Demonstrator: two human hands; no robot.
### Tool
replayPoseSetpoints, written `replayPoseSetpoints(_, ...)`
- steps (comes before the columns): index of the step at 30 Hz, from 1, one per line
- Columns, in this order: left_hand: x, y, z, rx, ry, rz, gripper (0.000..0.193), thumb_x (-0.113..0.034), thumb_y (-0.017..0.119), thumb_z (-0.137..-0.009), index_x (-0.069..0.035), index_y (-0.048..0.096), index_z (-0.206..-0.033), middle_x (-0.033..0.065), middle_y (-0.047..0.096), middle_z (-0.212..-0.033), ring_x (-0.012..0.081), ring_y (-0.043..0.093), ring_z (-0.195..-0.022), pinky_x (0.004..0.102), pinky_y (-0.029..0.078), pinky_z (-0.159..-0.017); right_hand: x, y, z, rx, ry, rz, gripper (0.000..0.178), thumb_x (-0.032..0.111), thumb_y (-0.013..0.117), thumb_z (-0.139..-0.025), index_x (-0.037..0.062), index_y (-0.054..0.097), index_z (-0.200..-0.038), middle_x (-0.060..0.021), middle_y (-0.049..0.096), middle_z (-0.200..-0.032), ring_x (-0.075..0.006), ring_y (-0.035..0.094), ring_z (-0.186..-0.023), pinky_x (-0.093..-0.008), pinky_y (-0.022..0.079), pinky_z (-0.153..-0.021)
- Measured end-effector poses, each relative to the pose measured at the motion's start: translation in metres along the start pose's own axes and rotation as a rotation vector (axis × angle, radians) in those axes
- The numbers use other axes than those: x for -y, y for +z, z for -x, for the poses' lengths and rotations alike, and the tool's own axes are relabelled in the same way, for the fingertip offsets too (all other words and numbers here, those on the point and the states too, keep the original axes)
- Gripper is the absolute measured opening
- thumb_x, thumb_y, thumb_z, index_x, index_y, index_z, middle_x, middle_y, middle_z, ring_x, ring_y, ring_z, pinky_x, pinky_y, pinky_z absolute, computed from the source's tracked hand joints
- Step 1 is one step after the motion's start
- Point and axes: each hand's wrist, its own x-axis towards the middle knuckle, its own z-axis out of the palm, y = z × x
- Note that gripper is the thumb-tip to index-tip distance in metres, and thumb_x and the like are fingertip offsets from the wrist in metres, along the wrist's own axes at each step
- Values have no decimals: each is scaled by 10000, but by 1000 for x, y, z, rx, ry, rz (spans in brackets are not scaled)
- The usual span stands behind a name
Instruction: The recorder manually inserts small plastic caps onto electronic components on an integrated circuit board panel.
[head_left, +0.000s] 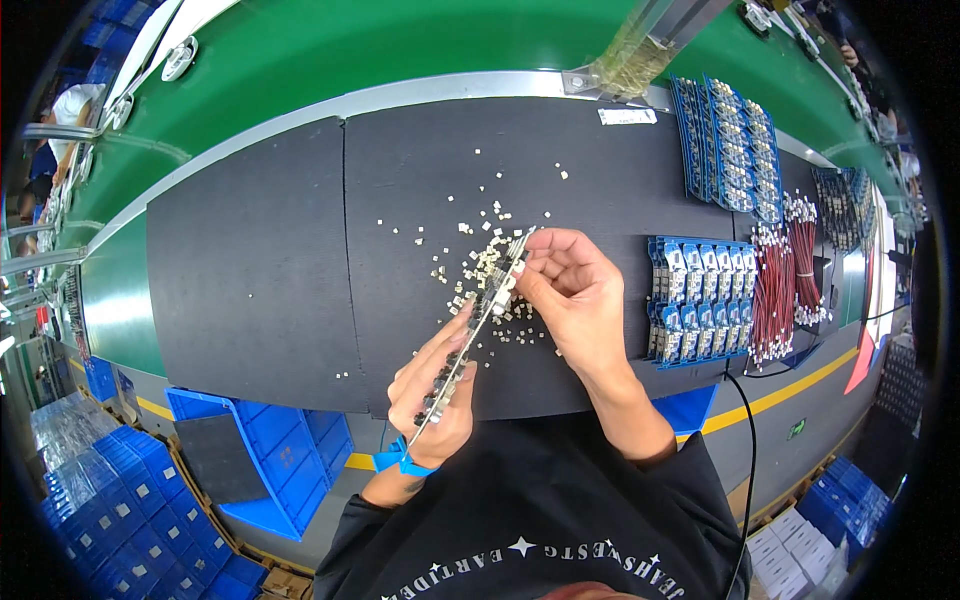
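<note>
My left hand (441,394) is closed around the near part of a circuit board (470,338). The board is tilted up almost edge-on to the view, with dark parts and white connectors along its face. At its far end, the thumb and forefinger of my right hand (574,283) are pinched against the board's edge, beside the white connectors. Whether a loose connector is also between those fingertips is hidden. Beneath and beyond the board, many small white connectors (487,262) lie scattered on the black mat (255,260).
Blue circuit boards stand in rows (703,300) at right, with another stack (730,145) farther back. Bundles of dark red wires (772,290) lie beside them. A metal post (640,50) rises at the mat's far edge. A blue crate (285,455) stands below the near left edge.
</note>
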Motion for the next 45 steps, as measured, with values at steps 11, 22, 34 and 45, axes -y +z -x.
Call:
replayPoseSetpoints(11, -4, 1, -4, 54, -8, -71, 285, 128, 589, -716, 100, 570, -999, 297, 594, -1048, 371, 610, -987, 364, 489, -839, 11, 5, 6, 40, 17, -98, 242, -57, 629, -801, -41, 528, -1021, -71, 609, -881, -96, 600, -798, -200, 501, -707)
replayPoseSetpoints(22, -3, 3, -3, 4, -38, -62, 265, -21, 619, -805, 111, 579, -1031, 197, 636, -974, 231, 611, -882, 307, 480, -790, 12, 1, 1, 43, 5, -50, 262, -66, 636, -790, -49, 535, -1031, -76, 617, -863, -98, 604, -785, -199, 505, -698)
replayPoseSetpoints(34, 2, 7, -1, -18, -51, -62, 302, -107, 623, -850, 111, 583, -1054, 182, 647, -971, 196, 616, -880, 288, 464, -811, 21, 1, 6, 90, 7, -125, 243, -46, 626, -809, -52, 530, -1031, -96, 620, -886, -118, 610, -801, -218, 510, -706)
replayPoseSetpoints(45, 1, 4, -4, -3, -38, -94, 297, -105, 613, -856, 109, 582, -1059, 185, 643, -994, 204, 616, -901, 299, 467, -820, 24, -1, 5, 94, 8, -65, 235, -50, 619, -814, -59, 528, -1030, -102, 615, -890, -126, 606, -815, -226, 506, -731)
